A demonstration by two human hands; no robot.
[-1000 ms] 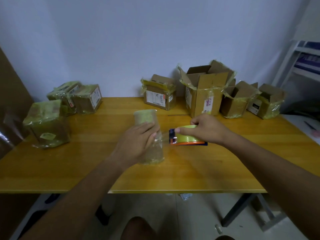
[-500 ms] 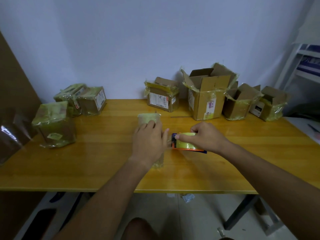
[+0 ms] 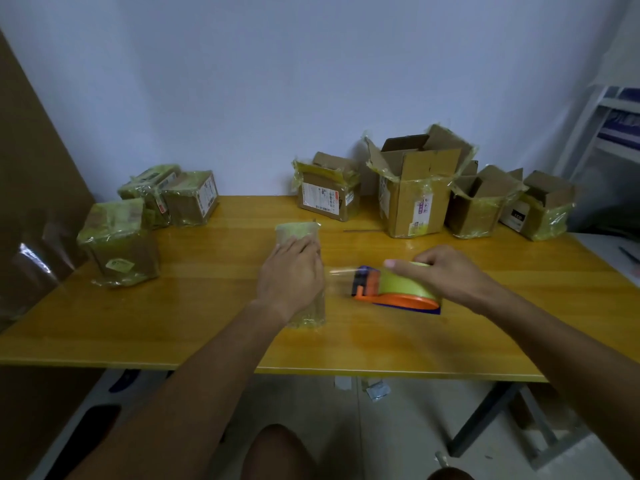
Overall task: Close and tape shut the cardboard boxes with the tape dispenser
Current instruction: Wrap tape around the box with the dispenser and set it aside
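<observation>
A small tape-wrapped cardboard box stands on the wooden table in the middle. My left hand lies flat over its top and right side, fingers straight. My right hand grips the orange and blue tape dispenser with its yellow-green roll, just right of the box. A clear strip of tape stretches from the dispenser's front to the box. The box's lower front shows below my left wrist.
Three taped boxes sit at the table's left. Along the back wall stand several boxes with open flaps, the tallest one among them. A white shelf frame rises at the right. Paper scraps lie on the floor under the table.
My right hand has pulled the dispenser to the right, away from the box, drawing out a strip of tape. My left hand stays pressed on the box.
</observation>
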